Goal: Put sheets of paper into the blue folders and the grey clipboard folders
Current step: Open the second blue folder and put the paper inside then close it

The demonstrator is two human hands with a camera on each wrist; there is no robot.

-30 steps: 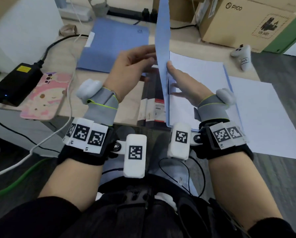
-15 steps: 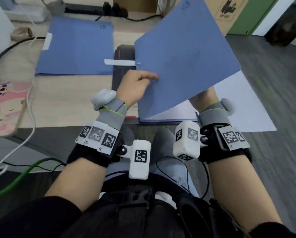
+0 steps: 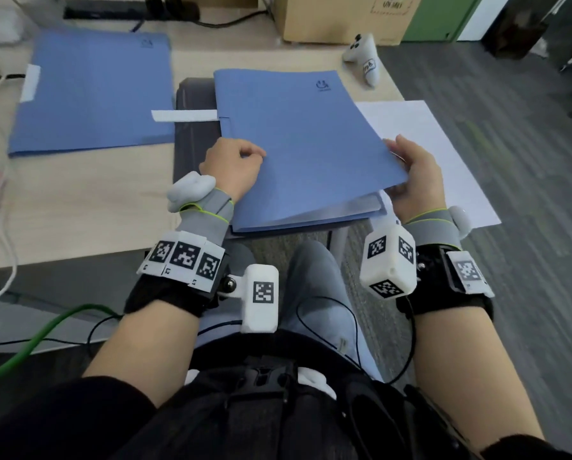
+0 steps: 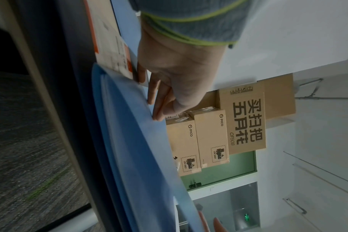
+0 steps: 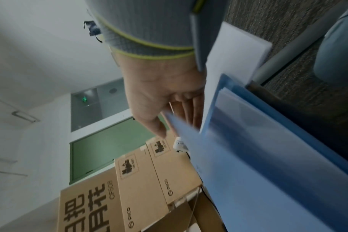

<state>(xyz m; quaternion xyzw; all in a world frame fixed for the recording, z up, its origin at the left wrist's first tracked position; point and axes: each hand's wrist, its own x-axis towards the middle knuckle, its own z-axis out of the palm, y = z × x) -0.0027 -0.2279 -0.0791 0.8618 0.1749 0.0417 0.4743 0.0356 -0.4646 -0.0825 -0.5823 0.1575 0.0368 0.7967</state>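
The person's right hand [image 3: 414,175] pinches the free edge of the near blue folder's [image 3: 304,144] cover, thumb on top and fingers underneath, with the cover nearly down over a sheet of paper [image 3: 361,207] that shows white in the gap at the near corner. The left hand [image 3: 231,164] rests on the spine side of the same cover with its fingers curled in; they touch the cover's edge, but whether they grip it cannot be told. This folder lies on a dark grey clipboard folder [image 3: 191,94] at the desk's [image 3: 79,200] edge. A second blue folder [image 3: 92,91] lies closed to the left on the desk, and whether it is filled cannot be seen. More loose sheets [image 3: 444,154] lie under the right hand, jutting past the desk. Judging by this, one blue folder is about done, and the grey clipboard folder beneath appears yet to be filled, so a good part of the work remains.
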